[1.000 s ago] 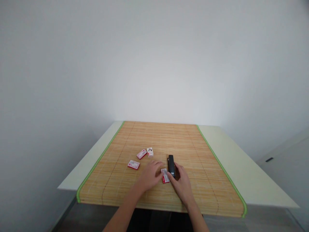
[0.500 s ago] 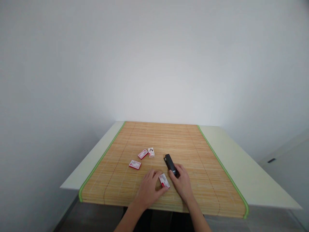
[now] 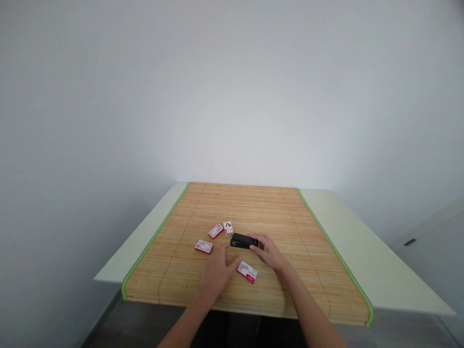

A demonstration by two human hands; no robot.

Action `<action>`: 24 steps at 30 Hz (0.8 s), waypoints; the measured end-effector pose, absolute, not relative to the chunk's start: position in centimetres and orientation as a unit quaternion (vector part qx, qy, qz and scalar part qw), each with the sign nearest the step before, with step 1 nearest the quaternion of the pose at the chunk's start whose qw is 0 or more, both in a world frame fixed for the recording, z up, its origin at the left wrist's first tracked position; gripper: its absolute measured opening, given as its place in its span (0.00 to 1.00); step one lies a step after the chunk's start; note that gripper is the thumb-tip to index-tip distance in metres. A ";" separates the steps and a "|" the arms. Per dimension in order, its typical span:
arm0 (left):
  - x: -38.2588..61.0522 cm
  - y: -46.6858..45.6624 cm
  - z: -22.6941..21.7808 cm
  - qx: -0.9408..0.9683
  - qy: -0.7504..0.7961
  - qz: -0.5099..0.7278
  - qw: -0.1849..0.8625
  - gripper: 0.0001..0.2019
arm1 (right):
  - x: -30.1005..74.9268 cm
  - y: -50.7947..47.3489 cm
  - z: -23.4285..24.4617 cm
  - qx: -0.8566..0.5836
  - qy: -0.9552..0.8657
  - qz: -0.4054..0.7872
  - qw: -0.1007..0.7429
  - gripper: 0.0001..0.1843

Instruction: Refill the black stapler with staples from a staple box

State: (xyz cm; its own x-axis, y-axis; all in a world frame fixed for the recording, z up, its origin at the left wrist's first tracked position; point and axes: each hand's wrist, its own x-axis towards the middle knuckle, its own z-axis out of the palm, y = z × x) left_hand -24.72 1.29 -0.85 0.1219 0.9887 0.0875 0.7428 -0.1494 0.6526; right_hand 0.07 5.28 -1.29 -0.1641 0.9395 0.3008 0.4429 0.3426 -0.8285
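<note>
A black stapler lies crosswise over the bamboo mat, its front end pointing left. My right hand grips its right end between thumb and fingers. My left hand is open, thumb and fingers apart, just left of a small white and red box; the thumb tip is close to the box's upper left corner, and I cannot tell whether it touches. Two similar flat boxes, one nearer and one farther, lie to the left. Beside the farther one is a small white box with a dark picture.
The bamboo mat with green edging covers the middle of a white table and reaches over its front edge. White walls stand behind and on the left. A pale panel with a dark handle is at the right.
The stapler has turned from pointing away to pointing left, moved by my right hand. My left hand has let go of the near box, which now lies at another angle.
</note>
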 end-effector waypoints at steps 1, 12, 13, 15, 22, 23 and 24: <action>-25.3 2.3 -0.8 0.712 0.612 0.258 0.229 0.28 | 0.3 5.6 -1.1 -0.485 -0.710 0.302 0.412 0.23; -26.2 7.5 -1.7 0.780 0.527 0.217 0.258 0.20 | -0.4 6.6 1.0 -0.463 -0.763 0.302 0.333 0.16; -26.2 7.3 -1.8 0.781 0.526 0.216 0.259 0.20 | -0.8 6.8 1.2 -0.465 -0.768 0.295 0.328 0.16; -26.1 6.9 -1.7 0.782 0.523 0.217 0.260 0.20 | -1.9 7.0 1.5 -0.465 -0.777 0.279 0.320 0.16; -25.9 6.3 -1.3 0.791 0.515 0.224 0.241 0.16 | -4.4 7.3 2.7 -0.458 -0.798 0.234 0.312 0.12; -25.9 6.3 -1.4 0.790 0.516 0.225 0.243 0.16 | -4.3 7.2 3.1 -0.457 -0.800 0.231 0.313 0.12; -25.9 6.4 -1.4 0.789 0.516 0.227 0.245 0.16 | -4.0 7.2 3.4 -0.455 -0.801 0.229 0.315 0.12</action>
